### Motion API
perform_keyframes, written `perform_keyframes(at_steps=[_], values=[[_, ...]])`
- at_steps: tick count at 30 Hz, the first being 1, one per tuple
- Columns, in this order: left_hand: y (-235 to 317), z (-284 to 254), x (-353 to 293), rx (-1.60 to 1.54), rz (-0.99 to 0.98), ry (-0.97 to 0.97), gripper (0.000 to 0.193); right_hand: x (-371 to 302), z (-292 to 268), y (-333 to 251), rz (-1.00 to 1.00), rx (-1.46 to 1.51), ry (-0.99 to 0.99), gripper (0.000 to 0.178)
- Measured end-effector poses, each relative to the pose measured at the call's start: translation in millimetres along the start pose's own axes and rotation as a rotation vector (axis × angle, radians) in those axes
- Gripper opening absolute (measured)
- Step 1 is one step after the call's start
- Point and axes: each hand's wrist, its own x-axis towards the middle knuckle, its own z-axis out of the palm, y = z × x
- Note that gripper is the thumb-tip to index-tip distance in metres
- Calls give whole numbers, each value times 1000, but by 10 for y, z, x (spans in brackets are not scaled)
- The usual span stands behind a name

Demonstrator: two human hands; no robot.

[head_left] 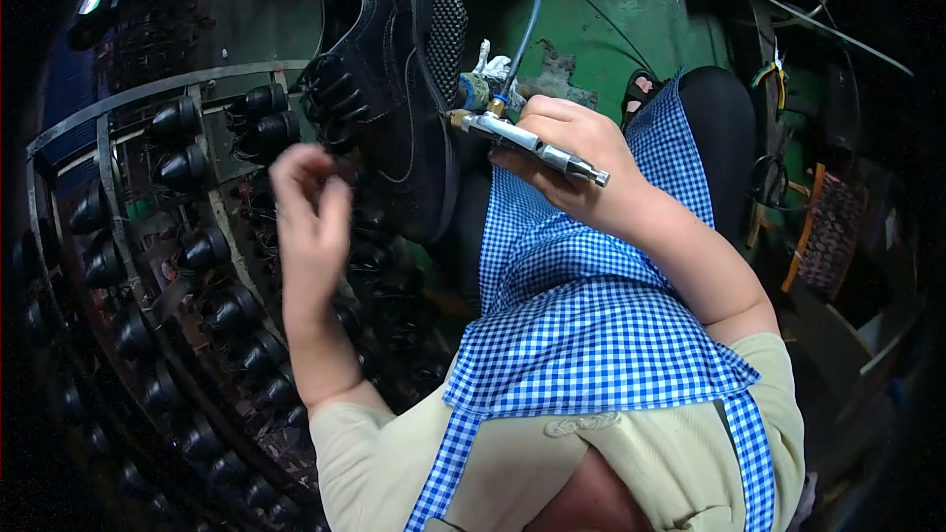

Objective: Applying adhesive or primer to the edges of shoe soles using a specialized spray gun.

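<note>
My right hand is wrapped round a silver spray gun, whose brass nozzle points left, close to the sole edge of a black lace-up shoe. A blue air hose runs up from the gun. The shoe stands with its opening toward the top and its toe toward the bottom; what holds it up is hidden. My left hand hovers at the left of the shoe, slightly blurred, with thumb and fingers apart and nothing visible between them.
A metal rack with many dark shoes fills the left side. A dark studded surface sits behind the shoe. Right of it lies a whitish, bluish bundle near the green floor. A woven-backed chair stands at the right, with loose cables above.
</note>
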Motion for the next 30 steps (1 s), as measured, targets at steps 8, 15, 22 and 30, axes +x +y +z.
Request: perform_keyframes(at_steps=[8,15,22,30], values=[[305,-12,-55,367,375,-269,52,-87,-44,-31,27,38,-43,17],[569,-61,165,841,848,-347,42,-147,-213,-101,58,59,-106,18],[782,95,440,695,853,-548,56,-207,-479,-122,102,30,-242,17],[844,171,569,585,803,-543,61,-234,-757,-206,48,55,-198,25]])
